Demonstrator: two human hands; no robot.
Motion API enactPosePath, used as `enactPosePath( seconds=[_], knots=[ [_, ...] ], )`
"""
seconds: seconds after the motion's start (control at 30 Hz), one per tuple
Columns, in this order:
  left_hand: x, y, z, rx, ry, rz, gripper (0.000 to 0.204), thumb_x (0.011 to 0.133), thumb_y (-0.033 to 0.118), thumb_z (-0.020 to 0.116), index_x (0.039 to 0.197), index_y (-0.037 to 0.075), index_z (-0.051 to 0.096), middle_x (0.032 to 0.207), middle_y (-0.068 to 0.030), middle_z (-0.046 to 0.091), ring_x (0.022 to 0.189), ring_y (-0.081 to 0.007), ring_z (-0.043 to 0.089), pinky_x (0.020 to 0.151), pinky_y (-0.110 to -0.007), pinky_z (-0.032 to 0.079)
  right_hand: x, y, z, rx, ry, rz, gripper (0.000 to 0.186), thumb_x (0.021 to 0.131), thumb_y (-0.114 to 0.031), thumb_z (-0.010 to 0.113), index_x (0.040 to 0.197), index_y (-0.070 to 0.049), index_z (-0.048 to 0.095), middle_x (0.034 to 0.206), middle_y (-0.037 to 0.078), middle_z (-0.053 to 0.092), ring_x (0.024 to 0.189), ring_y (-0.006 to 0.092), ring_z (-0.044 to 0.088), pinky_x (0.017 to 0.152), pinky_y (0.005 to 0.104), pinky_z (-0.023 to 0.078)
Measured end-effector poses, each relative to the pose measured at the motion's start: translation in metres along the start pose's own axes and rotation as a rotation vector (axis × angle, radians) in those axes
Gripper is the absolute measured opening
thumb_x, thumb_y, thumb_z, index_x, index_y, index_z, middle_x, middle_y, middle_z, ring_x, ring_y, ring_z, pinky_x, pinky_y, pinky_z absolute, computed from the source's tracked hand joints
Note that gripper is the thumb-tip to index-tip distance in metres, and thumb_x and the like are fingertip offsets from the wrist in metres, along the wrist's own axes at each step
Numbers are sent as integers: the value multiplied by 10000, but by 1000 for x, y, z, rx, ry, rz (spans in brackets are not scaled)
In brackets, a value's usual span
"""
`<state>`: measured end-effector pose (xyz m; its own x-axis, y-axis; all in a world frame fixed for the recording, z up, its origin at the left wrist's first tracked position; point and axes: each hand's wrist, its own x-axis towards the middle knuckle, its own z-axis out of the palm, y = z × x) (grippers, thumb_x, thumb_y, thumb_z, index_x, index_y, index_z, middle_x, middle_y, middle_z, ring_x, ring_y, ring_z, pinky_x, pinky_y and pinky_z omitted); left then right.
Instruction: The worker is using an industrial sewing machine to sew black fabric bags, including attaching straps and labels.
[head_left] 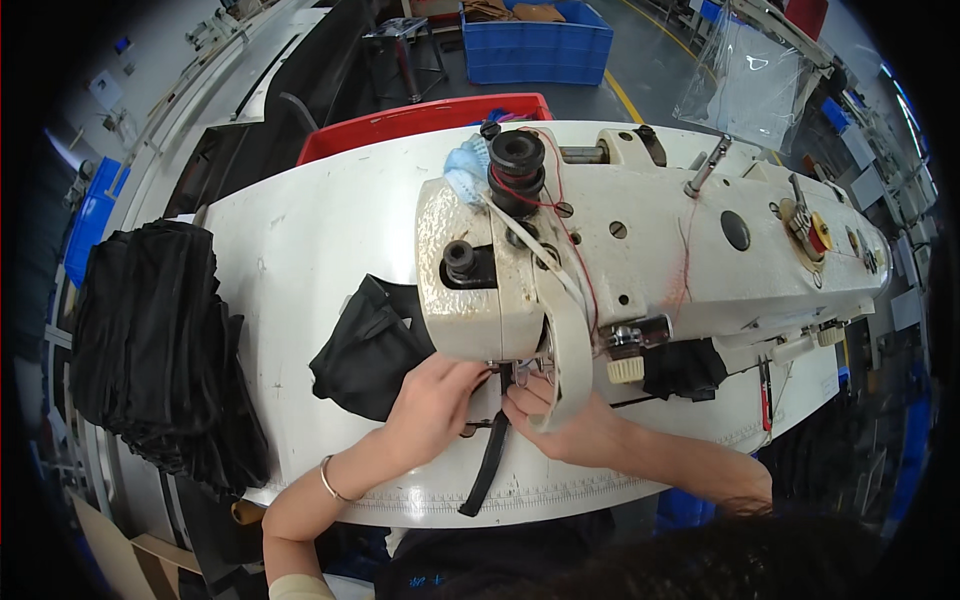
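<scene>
A white sewing machine [480,310] spans the table, its needle area just above my hands. My left hand [430,405] is closed in a pinch beside the presser foot, at the right edge of a black fabric piece [365,350]; what its fingertips grip is hidden. From between my hands a narrow black strap [485,470] hangs toward the table's front edge. My right hand [555,415] has its thumb and fingers closed at the strap's upper end, close under the machine head, partly covered by a pale curved lever.
A thick stack of black fabric pieces [150,350] lies at the left of the white table [270,240]. More black fabric [685,370] sits under the machine arm, near a red-handled tool [766,395]. Behind stand a red bin [420,118] and a blue crate [540,50].
</scene>
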<state>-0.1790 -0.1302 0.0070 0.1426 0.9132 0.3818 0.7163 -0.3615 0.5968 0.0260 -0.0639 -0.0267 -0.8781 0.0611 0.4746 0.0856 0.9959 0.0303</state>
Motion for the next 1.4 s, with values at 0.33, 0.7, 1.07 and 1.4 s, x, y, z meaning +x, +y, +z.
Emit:
enactPosePath(
  seconds=[0.33, 0.7, 1.07, 1.4],
  knots=[
    [-8, 2, -9, 478, -126, 481, 289, 647, 46, 662, 931, 20, 707, 975, -61, 657, 903, -194, 630, 701, -293, 510, -20, -10, 3, -7, -12, -33, 122, 590, -163, 604, 676, -81, 575, 711, 0, 479, 750, 182, 574, 766, 354, 500],
    [-18, 0, 10, 377, -92, 418, 285, 667, 51, 660, 944, 1, 696, 993, -97, 634, 907, -232, 616, 753, -344, 512, -13, -12, -2, 40, -5, -12, 72, 781, -127, 616, 806, -60, 628, 716, 5, 461, 704, 183, 587, 846, 397, 487],
    [7, -21, 1, 134, -295, 66, 289, 655, -1, 691, 943, 32, 682, 845, -145, 624, 775, -330, 625, 662, -423, 507, -13, 1, 18, 174, 90, 194, 225, 609, -113, 652, 828, -63, 646, 958, 60, 619, 933, 240, 587, 782, 373, 522],
    [-14, 93, -30, 649, -534, 711, 197, 681, 99, 563, 811, -10, 662, 748, -76, 594, 872, -246, 601, 1079, -389, 360, -22, -55, -39, 73, -47, -190, 323, 714, -163, 594, 954, 42, 664, 1021, 143, 629, 981, 288, 612, 879, 387, 493]
  ],
)
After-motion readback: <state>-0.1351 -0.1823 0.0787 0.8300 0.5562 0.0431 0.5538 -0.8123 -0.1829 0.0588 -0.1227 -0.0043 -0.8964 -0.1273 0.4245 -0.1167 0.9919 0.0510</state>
